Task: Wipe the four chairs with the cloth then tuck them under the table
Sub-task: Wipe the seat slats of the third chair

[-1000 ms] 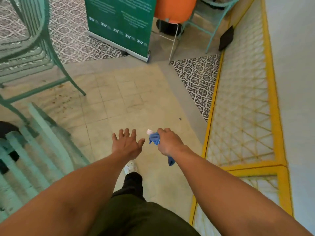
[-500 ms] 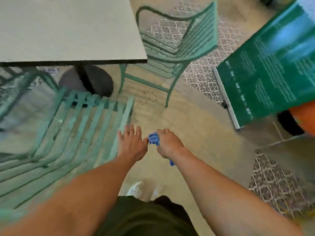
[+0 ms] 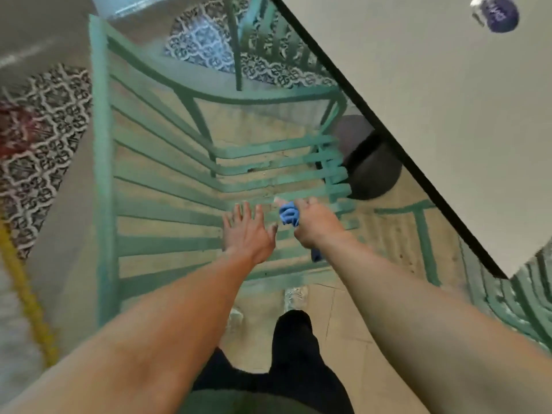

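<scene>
A green slatted metal chair (image 3: 167, 186) stands right in front of me, its backrest on the left and its seat reaching toward the table. My left hand (image 3: 248, 234) hovers over the seat slats, fingers spread, holding nothing. My right hand (image 3: 316, 225) is closed on a crumpled blue cloth (image 3: 289, 216), above the seat's right side. The pale table top (image 3: 448, 115) with its dark edge fills the upper right. A second green chair (image 3: 268, 40) stands beyond, and part of a third (image 3: 513, 297) shows at the right edge.
The table's dark round base (image 3: 373, 171) sits on the floor just past the chair seat. A purple object (image 3: 497, 16) lies on the table's far corner. Patterned tiles (image 3: 38, 138) and a yellow strip (image 3: 27, 294) run along the left. My legs and shoes are below.
The view has swung round fast: from open floor, past the table and chairs, to looking down onto one chair's seat. Both hands kept their pose, the right still holding the cloth.
</scene>
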`<state>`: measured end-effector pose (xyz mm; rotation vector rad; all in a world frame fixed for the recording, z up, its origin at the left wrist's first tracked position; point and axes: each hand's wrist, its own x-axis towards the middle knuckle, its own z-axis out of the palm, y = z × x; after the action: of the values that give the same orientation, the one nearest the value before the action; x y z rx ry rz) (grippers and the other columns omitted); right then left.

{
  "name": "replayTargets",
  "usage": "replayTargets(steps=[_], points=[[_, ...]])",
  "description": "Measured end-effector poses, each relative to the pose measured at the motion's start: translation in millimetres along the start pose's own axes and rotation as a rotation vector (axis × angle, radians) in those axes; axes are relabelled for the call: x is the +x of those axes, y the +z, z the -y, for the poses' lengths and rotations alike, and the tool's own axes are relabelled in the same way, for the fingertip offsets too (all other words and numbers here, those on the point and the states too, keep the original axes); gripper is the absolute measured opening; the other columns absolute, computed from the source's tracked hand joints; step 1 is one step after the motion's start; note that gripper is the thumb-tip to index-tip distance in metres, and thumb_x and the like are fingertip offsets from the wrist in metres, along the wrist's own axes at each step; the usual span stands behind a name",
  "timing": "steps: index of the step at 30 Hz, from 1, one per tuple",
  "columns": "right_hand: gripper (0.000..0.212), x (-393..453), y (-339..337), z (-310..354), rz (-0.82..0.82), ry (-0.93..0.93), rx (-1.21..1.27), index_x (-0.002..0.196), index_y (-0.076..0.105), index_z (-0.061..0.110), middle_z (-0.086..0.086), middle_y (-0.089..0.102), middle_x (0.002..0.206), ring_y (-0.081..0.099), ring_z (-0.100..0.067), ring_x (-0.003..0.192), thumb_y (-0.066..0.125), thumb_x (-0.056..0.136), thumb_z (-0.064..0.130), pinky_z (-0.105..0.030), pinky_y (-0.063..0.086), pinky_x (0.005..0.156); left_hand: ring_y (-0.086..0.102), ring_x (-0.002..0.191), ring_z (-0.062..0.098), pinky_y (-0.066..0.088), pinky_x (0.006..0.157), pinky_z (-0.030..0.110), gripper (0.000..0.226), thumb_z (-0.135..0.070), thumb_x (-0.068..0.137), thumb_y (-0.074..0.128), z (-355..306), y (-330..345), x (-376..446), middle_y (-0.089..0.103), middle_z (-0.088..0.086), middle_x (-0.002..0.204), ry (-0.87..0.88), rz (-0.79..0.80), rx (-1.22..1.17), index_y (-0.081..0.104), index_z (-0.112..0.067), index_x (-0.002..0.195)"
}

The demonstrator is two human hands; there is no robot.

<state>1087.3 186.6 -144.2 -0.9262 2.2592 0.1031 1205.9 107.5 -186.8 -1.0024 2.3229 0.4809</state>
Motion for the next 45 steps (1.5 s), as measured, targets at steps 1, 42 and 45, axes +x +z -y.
replayTargets(steps=[1,42,45], points=[[0.039,13.5,0.1,-1.1,0.018,-0.041,-0.027,0.128,0.045,0.014,-0.016,0.046,0.126,0.049,-0.035,0.116,0.053,0.090,0.018,-0.039,0.043,0.091,0.000,0.150,0.031,0.000,0.117,0.053,0.069,-0.058,0.099,0.018,0.1,5.4,7.3,0.003,0.011,0.163,-0.051,0.005,-0.017,0.008,-0.020,0.156],[0.049,352.9,150.8,70.5,-0.435,-0.418,0.139,0.143,0.033,0.024,-0.015,0.051,0.118,0.060,-0.028,0.091,0.043,0.096,0.032,-0.038,0.046,0.074,0.047,0.118,0.036,0.023,0.113,0.049,0.058,-0.046,0.098,0.025,60.2,169.7,227.8,0.056,0.016,0.126,-0.048,-0.305,0.139,0.048,-0.008,0.135],[0.045,355.7,124.4,-21.7,-0.569,-0.219,0.005,0.140,0.034,0.019,-0.021,0.051,0.120,0.060,-0.036,0.092,0.038,0.098,0.034,-0.042,0.048,0.076,0.045,0.123,0.036,0.022,0.114,0.049,0.064,-0.053,0.100,0.025,63.3,178.2,232.1,0.054,0.016,0.131,-0.040,-0.308,0.144,0.044,-0.009,0.142]])
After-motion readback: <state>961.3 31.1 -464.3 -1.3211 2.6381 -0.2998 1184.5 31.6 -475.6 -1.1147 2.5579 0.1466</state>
